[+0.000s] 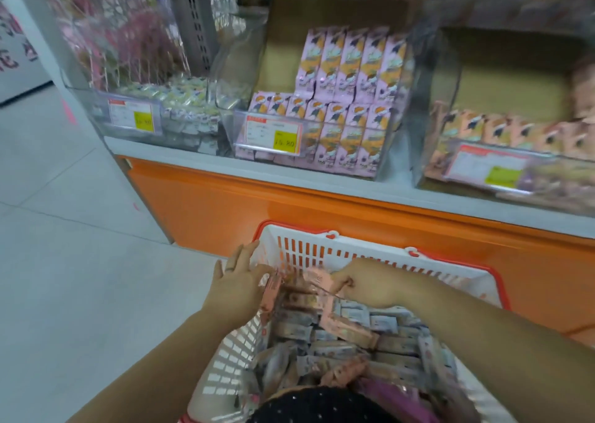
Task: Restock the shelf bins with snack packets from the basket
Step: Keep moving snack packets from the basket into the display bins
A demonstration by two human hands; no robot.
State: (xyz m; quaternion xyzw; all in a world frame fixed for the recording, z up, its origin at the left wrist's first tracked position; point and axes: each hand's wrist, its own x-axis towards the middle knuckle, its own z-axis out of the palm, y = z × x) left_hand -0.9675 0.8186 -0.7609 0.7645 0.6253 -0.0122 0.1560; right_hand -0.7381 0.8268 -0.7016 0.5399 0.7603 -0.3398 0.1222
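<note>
Head view, blurred by motion. Far left on the grey ledge is the left clear plastic bin (87,106), with small white-and-yellow wrapped sweets (180,100) heaped inside and a yellow price tag on its front. Below it, the left hand (236,289) is at the far-left corner of the white slotted plastic basket with a red rim (309,252). Its fingers are straight and a little spread, the palm flat against one end of a short stack of pale pink snack packets (273,289); I judge this a brace, to keep the stack square while it is gathered. Above sits the middle clear plastic bin (238,65), holding lilac-pink packets with orange print (351,65) upright in tidy rows, faces out, with room left beside the upper row. The basket sits close against the orange cabinet front (225,203), just under the bins, so the reach is short. The right hand (367,285) is inside the basket, fingers curled, pinching the other end of the pink stack; mixed packets lie loose beneath. The right clear plastic bin (431,106) holds peach-coloured packets (502,129) in a row, their print too blurred to read.
</note>
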